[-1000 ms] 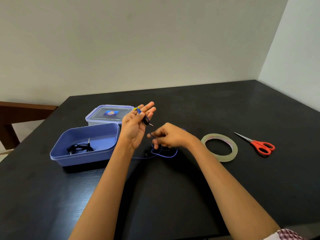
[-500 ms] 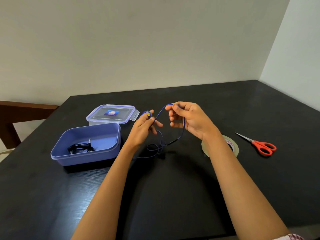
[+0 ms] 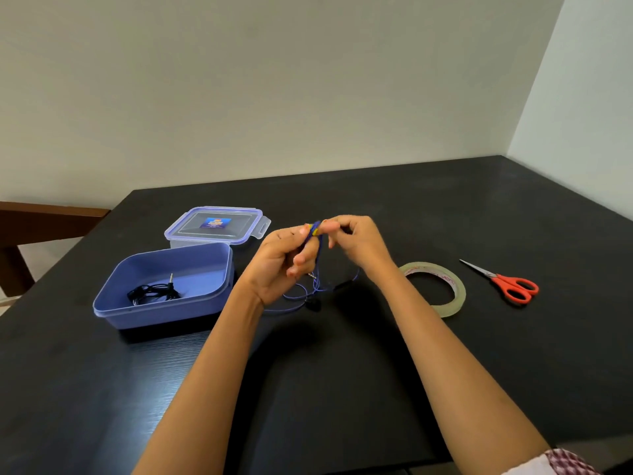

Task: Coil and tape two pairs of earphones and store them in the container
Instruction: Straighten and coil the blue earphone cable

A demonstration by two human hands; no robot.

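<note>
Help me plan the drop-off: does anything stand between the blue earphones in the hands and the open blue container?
Nothing visible does. The left hand and right hand hold the blue earphones right of the container; its lid lies behind it. Only black earphones lie inside. Tape and scissors lie on the other side.

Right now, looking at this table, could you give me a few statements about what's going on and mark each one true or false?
1. The left hand and the right hand both hold the blue earphones. True.
2. The blue container is empty. False: black earphones lie inside it.
3. The scissors lie to the right of the tape roll. True.
4. The lid is closed on the container. False: the lid sits behind the container, which is open.
</note>
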